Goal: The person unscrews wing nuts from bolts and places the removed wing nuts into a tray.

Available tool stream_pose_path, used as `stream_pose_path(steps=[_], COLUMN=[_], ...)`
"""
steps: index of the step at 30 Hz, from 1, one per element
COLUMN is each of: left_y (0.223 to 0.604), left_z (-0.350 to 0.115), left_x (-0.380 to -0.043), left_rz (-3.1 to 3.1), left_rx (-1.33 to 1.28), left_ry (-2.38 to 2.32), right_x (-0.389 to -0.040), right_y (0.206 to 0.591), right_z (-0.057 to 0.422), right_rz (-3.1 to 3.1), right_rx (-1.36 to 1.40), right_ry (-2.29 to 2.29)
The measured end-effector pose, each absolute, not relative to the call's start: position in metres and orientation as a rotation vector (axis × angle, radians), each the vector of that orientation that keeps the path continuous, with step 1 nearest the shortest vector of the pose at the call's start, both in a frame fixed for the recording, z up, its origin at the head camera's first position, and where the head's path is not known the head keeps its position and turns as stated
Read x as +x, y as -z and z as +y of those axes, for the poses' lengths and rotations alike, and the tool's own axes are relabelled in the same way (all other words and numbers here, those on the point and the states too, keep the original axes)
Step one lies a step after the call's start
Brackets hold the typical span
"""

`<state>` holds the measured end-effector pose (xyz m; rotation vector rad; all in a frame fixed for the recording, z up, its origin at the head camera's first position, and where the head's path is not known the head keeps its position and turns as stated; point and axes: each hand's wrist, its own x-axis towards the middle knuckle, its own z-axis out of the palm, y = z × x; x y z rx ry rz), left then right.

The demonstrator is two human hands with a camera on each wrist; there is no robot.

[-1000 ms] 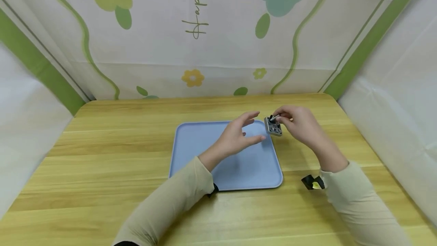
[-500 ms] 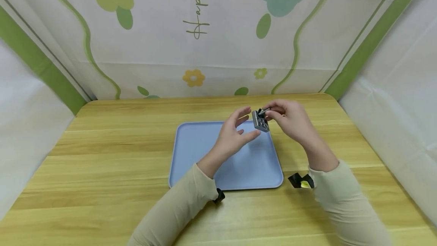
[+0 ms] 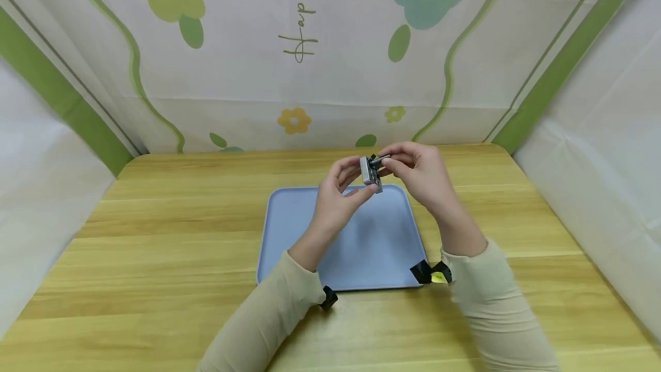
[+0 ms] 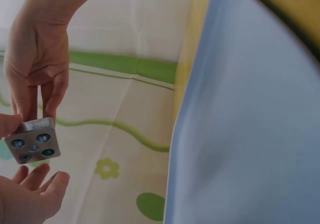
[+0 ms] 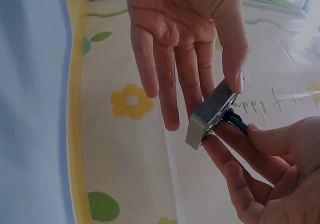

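A small square metal block (image 3: 368, 172) with several round holes is held up over the far part of the blue tray (image 3: 310, 234). A dark pin (image 5: 235, 120) sticks out of one face of the block. My right hand (image 3: 420, 174) pinches this pin between thumb and fingers. My left hand (image 3: 335, 197) holds the block by its edges, its thumb (image 5: 235, 79) on one edge and its index finger partly behind. In the left wrist view, the block's other face (image 4: 32, 143) shows its holes, and the pin is hidden.
The tray lies on a wooden table (image 3: 155, 257) before a flower-printed cloth backdrop (image 3: 330, 79). White cloth walls (image 3: 609, 131) stand at both sides. Black strapping (image 3: 428, 273) sticks out at the sleeve cuffs.
My right hand has brought the block and pin leftward and up from the tray's right edge. My left hand has moved slightly left and up, and its fingers have come onto the block.
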<state>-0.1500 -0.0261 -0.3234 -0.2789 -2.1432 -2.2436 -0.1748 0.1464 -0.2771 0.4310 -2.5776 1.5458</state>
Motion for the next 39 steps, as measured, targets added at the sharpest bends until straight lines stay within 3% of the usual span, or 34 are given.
stream_pose_path(steps=[27, 39], left_y=[0.3, 0.29], left_z=[-0.044, -0.048], left_x=[-0.143, -0.137], left_rz=[-1.779, -1.752], left_rx=[-0.25, -0.458], left_ry=[2.218, 2.111], right_x=[-0.169, -0.164], right_y=[0.261, 0.256], right_z=[0.109, 0.098], right_rz=[-2.118, -2.015], right_rx=[0.388, 0.455], right_ry=[-2.202, -2.374])
